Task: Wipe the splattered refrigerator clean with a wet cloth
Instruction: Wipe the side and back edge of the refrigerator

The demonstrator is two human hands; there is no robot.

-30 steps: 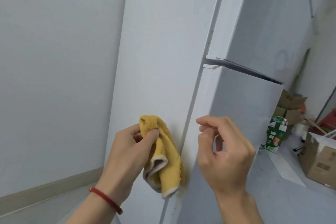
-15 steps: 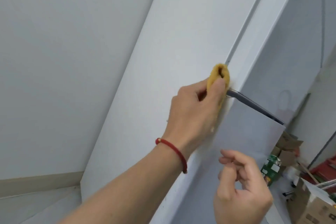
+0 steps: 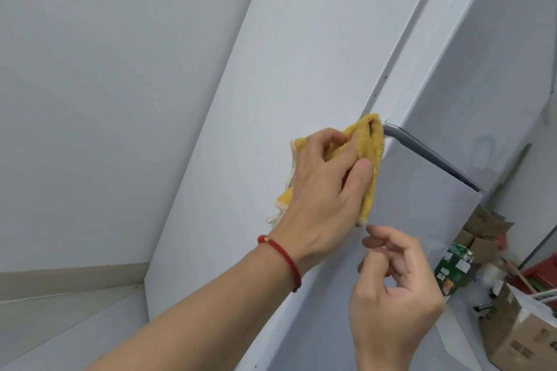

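My left hand (image 3: 325, 190) presses the cloth (image 3: 372, 156) flat against the side of the fridge (image 3: 286, 99), right at the front corner where the gap (image 3: 434, 156) between the upper and lower doors begins; thumb and fingers pinch the yellow fabric, and its pale hemmed edge hangs out below my palm. My right hand (image 3: 398, 289) hovers just under it with nothing in it, fingers loosely curled, close to the lower door but, as far as I can tell, not touching it. A few small dark specks sit along the seam (image 3: 391, 60) above the cloth, so I judge the wiping is only partly done and the stroke should carry on upward along that groove. The likeliest trouble is the cloth snagging: the bunched tip is right at the mouth of the door gap, and a hard push could wedge the fold in there or drag it out of my pinch. The loose lower edge could also trail over a patch I have already cleaned and smear it. If the cloth is very wet, water may run down the panel and into the seam, leaving streaks. Pressing sideways on the corner might nudge a door ajar. Down on the floor to the right stand a green carton (image 3: 452, 271) and cardboard boxes (image 3: 518, 331); the carton has print on it, but it is too small and blurred for me to read, and I can make out no brand on the fridge.
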